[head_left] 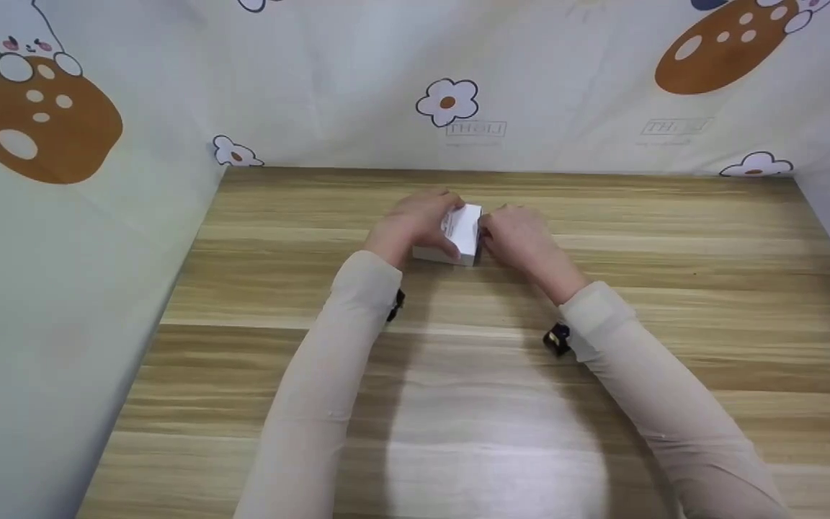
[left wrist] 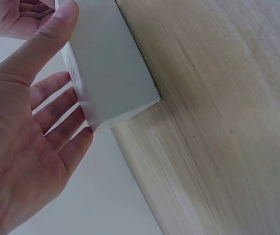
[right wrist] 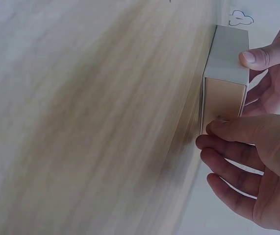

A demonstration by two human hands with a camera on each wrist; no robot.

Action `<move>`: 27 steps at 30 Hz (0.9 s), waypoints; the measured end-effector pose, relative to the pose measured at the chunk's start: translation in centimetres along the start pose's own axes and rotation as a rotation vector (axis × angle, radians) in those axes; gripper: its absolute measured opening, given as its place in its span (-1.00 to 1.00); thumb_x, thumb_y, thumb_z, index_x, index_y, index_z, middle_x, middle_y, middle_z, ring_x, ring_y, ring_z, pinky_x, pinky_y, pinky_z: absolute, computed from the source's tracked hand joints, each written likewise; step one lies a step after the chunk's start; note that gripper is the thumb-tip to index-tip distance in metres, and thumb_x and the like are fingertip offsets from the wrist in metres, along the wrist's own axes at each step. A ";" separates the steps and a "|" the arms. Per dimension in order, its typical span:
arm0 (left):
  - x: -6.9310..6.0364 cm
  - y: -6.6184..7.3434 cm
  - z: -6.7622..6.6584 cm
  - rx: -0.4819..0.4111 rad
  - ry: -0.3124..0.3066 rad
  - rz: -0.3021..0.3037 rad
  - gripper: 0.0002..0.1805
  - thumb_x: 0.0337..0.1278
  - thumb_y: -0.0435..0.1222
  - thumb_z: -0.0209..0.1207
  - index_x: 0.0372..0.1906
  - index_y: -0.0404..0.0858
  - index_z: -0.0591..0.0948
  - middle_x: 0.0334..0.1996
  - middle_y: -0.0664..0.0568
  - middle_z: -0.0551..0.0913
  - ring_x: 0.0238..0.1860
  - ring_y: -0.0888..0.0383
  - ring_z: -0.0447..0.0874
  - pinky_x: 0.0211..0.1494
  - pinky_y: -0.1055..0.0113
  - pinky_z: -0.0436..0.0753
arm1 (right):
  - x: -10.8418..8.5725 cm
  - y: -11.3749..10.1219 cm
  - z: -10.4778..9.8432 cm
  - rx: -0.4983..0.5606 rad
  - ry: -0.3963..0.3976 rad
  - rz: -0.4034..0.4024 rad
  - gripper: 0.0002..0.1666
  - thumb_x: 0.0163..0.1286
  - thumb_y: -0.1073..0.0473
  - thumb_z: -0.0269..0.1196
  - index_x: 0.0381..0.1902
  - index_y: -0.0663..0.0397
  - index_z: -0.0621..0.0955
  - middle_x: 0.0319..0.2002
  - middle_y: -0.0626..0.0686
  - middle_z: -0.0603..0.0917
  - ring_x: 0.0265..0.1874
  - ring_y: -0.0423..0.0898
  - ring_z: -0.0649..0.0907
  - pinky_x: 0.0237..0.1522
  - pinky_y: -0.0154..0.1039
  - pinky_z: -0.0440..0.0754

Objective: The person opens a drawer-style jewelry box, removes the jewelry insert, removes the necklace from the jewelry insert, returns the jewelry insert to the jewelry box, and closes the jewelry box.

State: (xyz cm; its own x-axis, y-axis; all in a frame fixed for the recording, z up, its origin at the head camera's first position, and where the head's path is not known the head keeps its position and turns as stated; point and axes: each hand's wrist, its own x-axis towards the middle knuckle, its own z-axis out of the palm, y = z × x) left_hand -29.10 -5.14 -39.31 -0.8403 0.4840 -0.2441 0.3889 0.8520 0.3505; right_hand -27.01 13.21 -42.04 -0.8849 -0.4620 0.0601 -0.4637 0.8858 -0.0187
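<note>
A small white box (head_left: 467,229) lies on the wooden table near its back edge. My left hand (head_left: 421,222) grips it from the left, thumb on the near side and fingers over the top and far side. In the left wrist view the thumb and fingertips of the left hand (left wrist: 37,112) touch the box (left wrist: 113,63). At the box's right end is my right hand (head_left: 523,239). The right wrist view shows the right hand (right wrist: 257,161) with thumb and index fingertip at the edge of the brownish end face of the box (right wrist: 224,100).
The wooden table (head_left: 300,288) runs up to a pale cloth wall (head_left: 343,79) printed with flowers and orange fruit shapes. A similar pale wall stands at the left. Dark wrist-worn devices show beside both sleeves.
</note>
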 end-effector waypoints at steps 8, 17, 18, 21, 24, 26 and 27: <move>-0.1 0.1 -0.1 0.002 -0.005 -0.007 -0.08 -0.23 -0.04 0.58 0.34 -0.14 0.45 0.23 0.00 0.49 0.25 0.02 0.46 0.39 0.12 0.44 | 0.0 0.0 0.0 0.005 -0.002 -0.013 -0.80 0.38 0.19 0.18 -0.31 0.13 0.72 -0.41 0.17 0.74 -0.46 0.08 0.65 -0.42 0.09 0.67; 0.1 0.1 -0.1 0.013 -0.008 -0.005 -0.08 -0.22 -0.03 0.57 0.35 -0.13 0.43 0.24 -0.01 0.50 0.24 0.01 0.46 0.39 0.11 0.43 | -0.1 0.2 0.1 0.018 0.016 -0.011 -0.85 0.34 0.18 0.23 -0.34 0.12 0.70 -0.40 0.19 0.74 -0.42 0.16 0.69 -0.42 0.14 0.66; 0.1 0.1 -0.1 0.013 -0.008 -0.004 -0.08 -0.22 -0.03 0.57 0.34 -0.13 0.43 0.24 -0.01 0.50 0.24 0.01 0.45 0.39 0.11 0.43 | -0.1 0.2 0.1 0.020 0.018 -0.011 -0.85 0.34 0.19 0.24 -0.34 0.11 0.70 -0.40 0.19 0.74 -0.42 0.16 0.70 -0.41 0.14 0.66; 0.0 0.1 -0.1 0.002 -0.006 -0.001 -0.08 -0.22 -0.05 0.57 0.34 -0.13 0.43 0.23 0.00 0.49 0.23 0.02 0.45 0.38 0.12 0.44 | -0.3 0.3 0.1 0.020 0.025 -0.018 -0.87 0.32 0.20 0.24 -0.35 0.11 0.70 -0.39 0.19 0.75 -0.41 0.17 0.70 -0.42 0.14 0.66; -0.1 0.1 -0.1 -0.015 -0.002 -0.002 -0.08 -0.24 -0.07 0.58 0.33 -0.12 0.43 0.24 0.02 0.48 0.22 0.02 0.45 0.36 0.13 0.45 | -0.4 0.3 0.1 0.018 0.034 -0.024 -0.87 0.32 0.21 0.24 -0.35 0.13 0.70 -0.38 0.20 0.76 -0.40 0.18 0.72 -0.42 0.15 0.67; -0.2 0.1 -0.1 -0.020 0.000 -0.001 -0.08 -0.24 -0.07 0.58 0.33 -0.12 0.43 0.24 0.02 0.48 0.22 0.02 0.44 0.36 0.13 0.45 | -0.4 0.3 0.1 0.016 0.038 -0.027 -0.88 0.30 0.21 0.26 -0.36 0.14 0.70 -0.37 0.21 0.76 -0.40 0.19 0.72 -0.43 0.15 0.67; -0.2 0.1 -0.1 -0.024 0.001 -0.001 -0.08 -0.24 -0.07 0.58 0.33 -0.12 0.43 0.24 0.02 0.48 0.22 0.02 0.44 0.36 0.13 0.45 | -0.4 0.4 0.1 0.015 0.040 -0.030 -0.88 0.30 0.21 0.26 -0.35 0.14 0.70 -0.37 0.21 0.76 -0.40 0.19 0.72 -0.43 0.15 0.67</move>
State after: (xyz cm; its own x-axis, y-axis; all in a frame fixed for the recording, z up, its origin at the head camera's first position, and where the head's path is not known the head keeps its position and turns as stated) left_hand -28.91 -5.20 -39.16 -0.8413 0.4827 -0.2432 0.3787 0.8474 0.3721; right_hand -26.85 13.69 -42.18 -0.8684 -0.4855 0.1010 -0.4905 0.8709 -0.0311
